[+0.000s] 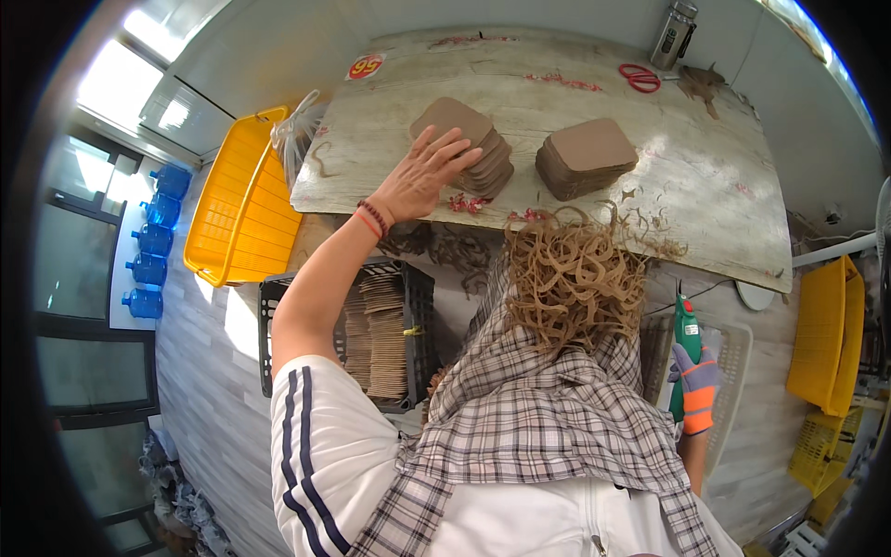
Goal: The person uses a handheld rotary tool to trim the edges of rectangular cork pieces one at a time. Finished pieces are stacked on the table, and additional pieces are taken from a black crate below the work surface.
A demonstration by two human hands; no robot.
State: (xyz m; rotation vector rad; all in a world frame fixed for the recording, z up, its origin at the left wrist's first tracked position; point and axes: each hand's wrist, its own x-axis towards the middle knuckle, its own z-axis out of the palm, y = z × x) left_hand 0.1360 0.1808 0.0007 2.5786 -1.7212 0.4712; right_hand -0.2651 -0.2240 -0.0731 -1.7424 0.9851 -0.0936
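Observation:
My left hand is bare, with fingers stretched out over the near right side of a stack of brown rounded-corner pads. It seems to rest on the stack, whose layers lean unevenly. To its right on the table stands a second, neater stack of the same pads. Down at my right side, my right hand, in a grey and orange work glove, is wrapped round a green handheld power tool that points up toward the table. Brown curled trimmings lie heaped on my plaid apron.
The pale wooden table bears red-handled scissors and a steel flask. A black crate of packed pads is below my left arm. Yellow baskets stand left and right. A pale crate sits beside the tool.

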